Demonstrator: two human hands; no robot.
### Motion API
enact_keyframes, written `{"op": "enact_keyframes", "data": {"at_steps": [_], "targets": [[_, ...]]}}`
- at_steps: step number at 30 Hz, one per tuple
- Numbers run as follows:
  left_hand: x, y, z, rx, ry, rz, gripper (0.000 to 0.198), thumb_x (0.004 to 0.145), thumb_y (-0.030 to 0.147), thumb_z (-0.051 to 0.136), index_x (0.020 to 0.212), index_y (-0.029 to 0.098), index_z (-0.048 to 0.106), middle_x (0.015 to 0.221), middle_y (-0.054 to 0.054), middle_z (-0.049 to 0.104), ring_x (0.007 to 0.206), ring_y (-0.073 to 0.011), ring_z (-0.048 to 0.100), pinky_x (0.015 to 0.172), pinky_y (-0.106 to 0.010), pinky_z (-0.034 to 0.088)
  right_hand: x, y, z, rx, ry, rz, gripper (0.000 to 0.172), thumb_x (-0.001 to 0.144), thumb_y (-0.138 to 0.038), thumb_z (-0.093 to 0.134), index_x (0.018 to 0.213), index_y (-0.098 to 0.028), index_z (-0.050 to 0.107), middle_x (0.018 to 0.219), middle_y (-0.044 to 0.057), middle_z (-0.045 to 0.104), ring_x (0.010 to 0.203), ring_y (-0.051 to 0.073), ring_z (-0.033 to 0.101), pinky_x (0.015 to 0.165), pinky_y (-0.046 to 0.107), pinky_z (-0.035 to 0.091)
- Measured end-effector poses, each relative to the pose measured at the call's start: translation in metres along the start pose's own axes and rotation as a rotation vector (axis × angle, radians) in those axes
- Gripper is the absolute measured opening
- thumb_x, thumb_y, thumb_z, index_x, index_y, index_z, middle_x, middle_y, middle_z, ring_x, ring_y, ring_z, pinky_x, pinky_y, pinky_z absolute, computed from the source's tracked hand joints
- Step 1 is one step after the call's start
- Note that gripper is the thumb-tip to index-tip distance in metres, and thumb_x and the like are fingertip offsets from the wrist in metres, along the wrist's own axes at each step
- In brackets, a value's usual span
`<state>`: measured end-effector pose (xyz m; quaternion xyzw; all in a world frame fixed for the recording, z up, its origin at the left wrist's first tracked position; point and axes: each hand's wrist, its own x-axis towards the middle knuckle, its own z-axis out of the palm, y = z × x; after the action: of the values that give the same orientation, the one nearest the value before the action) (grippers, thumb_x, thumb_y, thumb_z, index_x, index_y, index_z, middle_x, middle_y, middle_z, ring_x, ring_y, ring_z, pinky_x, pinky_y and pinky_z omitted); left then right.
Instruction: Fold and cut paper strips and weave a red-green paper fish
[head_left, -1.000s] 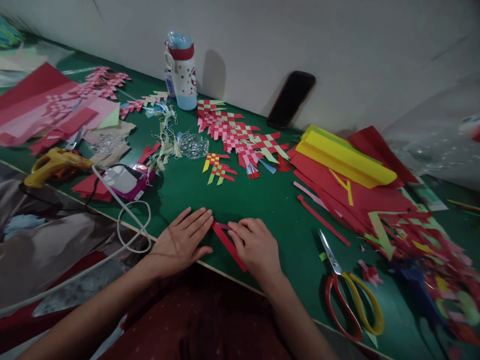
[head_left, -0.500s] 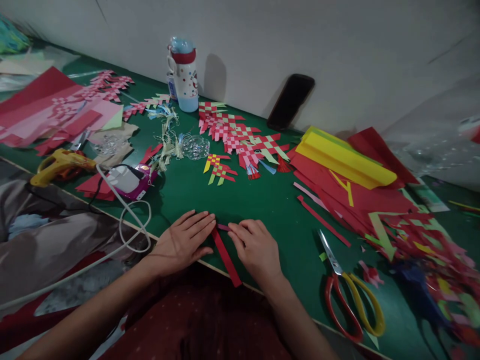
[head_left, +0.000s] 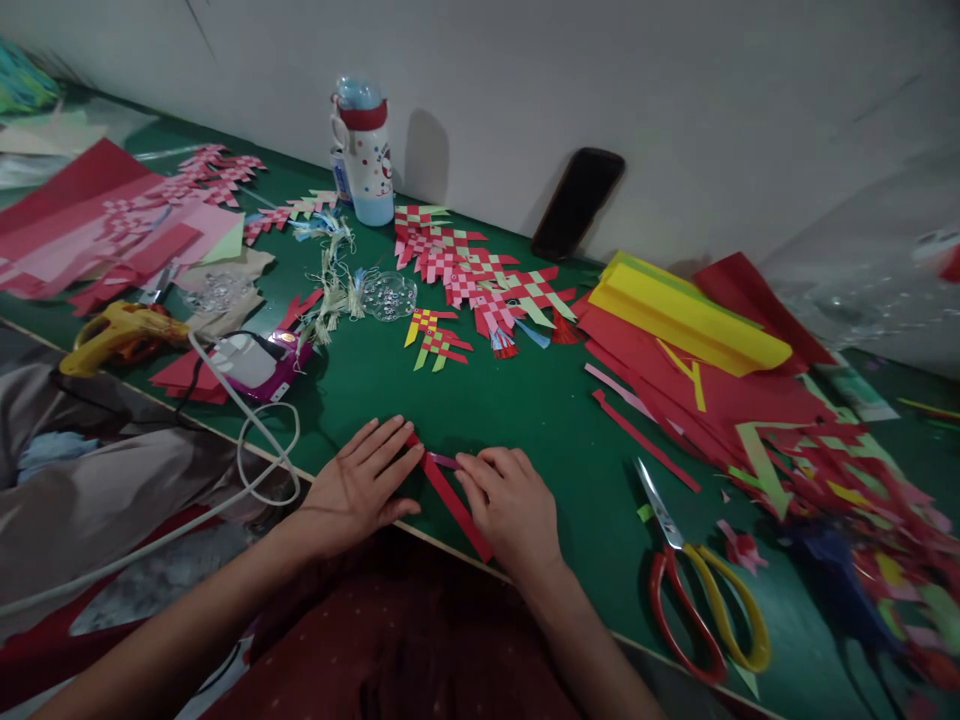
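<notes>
My left hand (head_left: 364, 480) lies flat with fingers stretched out, its fingertips on the upper end of a red paper strip (head_left: 454, 505). The strip slants from those fingertips down to the table's front edge. Curled in a pinch, my right hand (head_left: 514, 505) holds a slim purple thing (head_left: 444, 460), whose tip points left and meets the strip near my left fingers. Most of it is hidden in the hand, so its exact kind is unclear. Just beyond my hands lie small woven paper fish (head_left: 439, 340) in yellow, red and green.
Red-and-yellow-handled scissors (head_left: 694, 590) lie open at right, beside paper sheets (head_left: 690, 315) and scraps. Further back are a bottle (head_left: 371, 165), a phone leaning on the wall (head_left: 577, 205), and several woven fish (head_left: 480, 265). A glue gun (head_left: 124, 330) and a white cable (head_left: 259, 430) lie at left.
The red strip's lower end has swung slightly right and up, and more of its upper end shows by my left fingers. My left hand has shifted slightly left; the right keeps its pinch.
</notes>
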<state>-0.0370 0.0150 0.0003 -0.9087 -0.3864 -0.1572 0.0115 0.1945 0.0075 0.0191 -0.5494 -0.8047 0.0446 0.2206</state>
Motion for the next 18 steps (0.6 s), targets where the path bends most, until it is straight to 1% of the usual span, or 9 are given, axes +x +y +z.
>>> {"op": "enact_keyframes", "data": {"at_steps": [3, 5, 10, 14, 18], "targets": [[0.0006, 0.0000, -0.0002, -0.026, 0.012, -0.015, 0.066, 0.091, 0.053, 0.051, 0.139, 0.007, 0.042, 0.139, -0.019, 0.051, 0.135, -0.0276, 0.041, 0.114, -0.045, 0.032, -0.0002, 0.0002, 0.0000, -0.001, 0.003, 0.007, 0.018, 0.091, -0.025, 0.057, 0.100, -0.024, 0.072, 0.083, 0.004, 0.065, 0.080, 0.016, 0.055, 0.072, 0.027, 0.043], [0.0006, 0.0000, 0.0001, -0.030, 0.012, -0.024, 0.070, 0.091, 0.052, 0.051, 0.141, 0.005, 0.038, 0.140, -0.020, 0.050, 0.135, -0.0274, 0.042, 0.113, -0.044, 0.033, 0.0009, -0.0013, 0.0005, -0.002, 0.001, 0.008, 0.018, 0.091, -0.025, 0.056, 0.100, -0.023, 0.072, 0.084, 0.004, 0.065, 0.080, 0.016, 0.055, 0.072, 0.027, 0.043], [0.0002, -0.0011, 0.0014, -0.029, 0.017, 0.005, 0.066, 0.091, 0.052, 0.051, 0.139, 0.007, 0.041, 0.139, -0.019, 0.051, 0.135, -0.0285, 0.042, 0.112, -0.046, 0.034, 0.0056, -0.0056, 0.0024, -0.006, -0.012, -0.009, 0.019, 0.093, -0.028, 0.055, 0.101, -0.025, 0.072, 0.085, 0.004, 0.066, 0.081, 0.016, 0.056, 0.072, 0.028, 0.043], [0.0003, -0.0020, 0.0013, -0.020, 0.031, 0.027, 0.064, 0.092, 0.051, 0.051, 0.138, 0.007, 0.043, 0.138, -0.018, 0.053, 0.135, -0.0291, 0.041, 0.112, -0.047, 0.034, 0.0064, -0.0018, 0.0024, 0.001, -0.007, 0.008, 0.019, 0.093, -0.027, 0.055, 0.100, -0.024, 0.072, 0.084, 0.004, 0.065, 0.080, 0.016, 0.055, 0.072, 0.028, 0.043], [0.0004, -0.0025, 0.0018, -0.010, 0.042, 0.038, 0.066, 0.092, 0.054, 0.048, 0.139, 0.007, 0.042, 0.137, -0.018, 0.053, 0.135, -0.0291, 0.042, 0.112, -0.047, 0.034, 0.0078, 0.0003, 0.0036, 0.012, -0.012, -0.001, 0.019, 0.092, -0.026, 0.055, 0.101, -0.025, 0.072, 0.084, 0.003, 0.065, 0.080, 0.016, 0.055, 0.073, 0.027, 0.043]]}}
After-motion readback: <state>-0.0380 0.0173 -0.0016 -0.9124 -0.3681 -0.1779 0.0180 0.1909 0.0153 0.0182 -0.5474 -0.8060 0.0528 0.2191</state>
